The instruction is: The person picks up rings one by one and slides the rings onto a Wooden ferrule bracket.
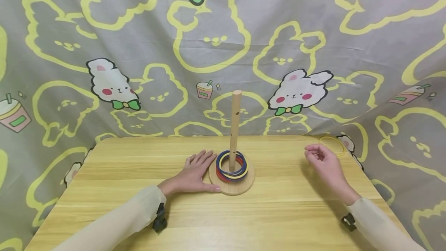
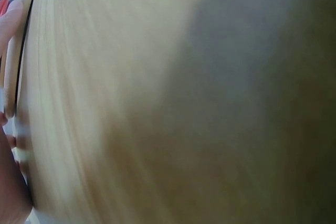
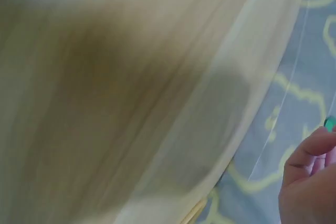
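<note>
A round wooden base (image 1: 246, 187) on the table carries an upright wooden peg (image 1: 235, 127). Blue, yellow and red rings (image 1: 244, 173) lie stacked around the foot of this peg. My left hand (image 1: 195, 173) lies at the left side of the base with fingers spread, its thumb on the front rim. In the left wrist view the thumb (image 2: 9, 22) shows against the base's edge. Over the right part of the table, my right hand (image 1: 325, 165) hovers with loosely bent fingers, and I see nothing in it. Just behind it lies a yellow ring (image 1: 343, 148) at the far right corner.
The wood-grain table (image 1: 195, 220) reaches back to a grey curtain (image 1: 153, 45) printed with yellow outlines and white rabbits. More curtain hangs along both sides. A black wrist strap (image 1: 160, 218) sits on the left sleeve, another (image 1: 348, 222) on the right.
</note>
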`<state>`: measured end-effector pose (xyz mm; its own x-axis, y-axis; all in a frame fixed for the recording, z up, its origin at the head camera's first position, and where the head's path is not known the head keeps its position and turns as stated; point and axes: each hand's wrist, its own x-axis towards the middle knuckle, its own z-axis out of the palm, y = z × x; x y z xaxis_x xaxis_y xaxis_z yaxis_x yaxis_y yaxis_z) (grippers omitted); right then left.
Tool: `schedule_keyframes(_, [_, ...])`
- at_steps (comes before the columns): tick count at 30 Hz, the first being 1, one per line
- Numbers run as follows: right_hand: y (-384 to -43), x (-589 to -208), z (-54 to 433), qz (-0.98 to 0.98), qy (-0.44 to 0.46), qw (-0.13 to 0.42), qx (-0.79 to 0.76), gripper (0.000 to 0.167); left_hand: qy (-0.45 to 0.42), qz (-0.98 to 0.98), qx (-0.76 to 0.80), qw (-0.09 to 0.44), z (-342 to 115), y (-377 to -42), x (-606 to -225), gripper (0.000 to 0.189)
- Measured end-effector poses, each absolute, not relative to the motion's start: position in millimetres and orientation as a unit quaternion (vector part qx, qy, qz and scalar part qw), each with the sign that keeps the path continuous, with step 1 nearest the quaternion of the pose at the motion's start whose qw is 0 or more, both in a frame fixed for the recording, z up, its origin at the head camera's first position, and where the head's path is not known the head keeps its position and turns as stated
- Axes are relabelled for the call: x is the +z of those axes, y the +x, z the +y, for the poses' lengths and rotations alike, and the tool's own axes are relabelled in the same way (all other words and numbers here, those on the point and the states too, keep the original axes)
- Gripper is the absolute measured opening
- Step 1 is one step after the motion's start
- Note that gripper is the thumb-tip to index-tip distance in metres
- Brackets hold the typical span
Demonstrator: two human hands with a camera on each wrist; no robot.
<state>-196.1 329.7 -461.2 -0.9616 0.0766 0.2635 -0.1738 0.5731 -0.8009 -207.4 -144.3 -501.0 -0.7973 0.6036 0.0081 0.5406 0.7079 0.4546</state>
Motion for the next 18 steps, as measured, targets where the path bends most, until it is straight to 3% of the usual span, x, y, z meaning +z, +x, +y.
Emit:
schedule_keyframes(11, [-218,-459,400,-0.912,-0.021,0.144,0.384,0.033,0.311,0.922,0.221,0.067,-143,-207,-502,0.124])
schedule_keyframes(18, [-230,-465,423,-0.940,-0.011,0.107,0.324,0.039,0.311,0.922,0.221,0.066,-143,-207,-500,0.122])
